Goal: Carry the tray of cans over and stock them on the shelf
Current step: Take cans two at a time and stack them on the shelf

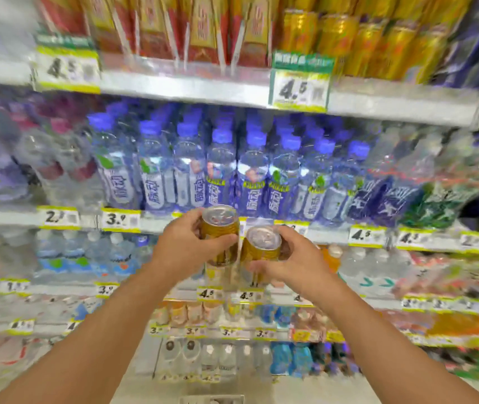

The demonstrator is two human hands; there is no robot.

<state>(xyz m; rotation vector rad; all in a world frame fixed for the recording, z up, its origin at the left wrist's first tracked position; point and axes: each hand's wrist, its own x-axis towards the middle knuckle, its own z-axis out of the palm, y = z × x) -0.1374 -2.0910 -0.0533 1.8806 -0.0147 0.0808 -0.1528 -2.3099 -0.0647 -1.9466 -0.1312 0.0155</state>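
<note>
Two gold cans held up before the drinks shelf.

My left hand (184, 243) has its fingers curled round one gold can (220, 232); my right hand (293, 262) grips the other gold can (261, 248) just beside it, both upright in front of the blue-capped bottles (220, 167) on the shelf (232, 91).

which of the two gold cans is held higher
The can in the left hand: that gold can sits higher in view than the right hand's can.

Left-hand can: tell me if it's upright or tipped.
Roughly upright, leaning slightly. The left-hand can shows its silver top toward the camera, body below, fingers of the left hand curled round it.
</note>
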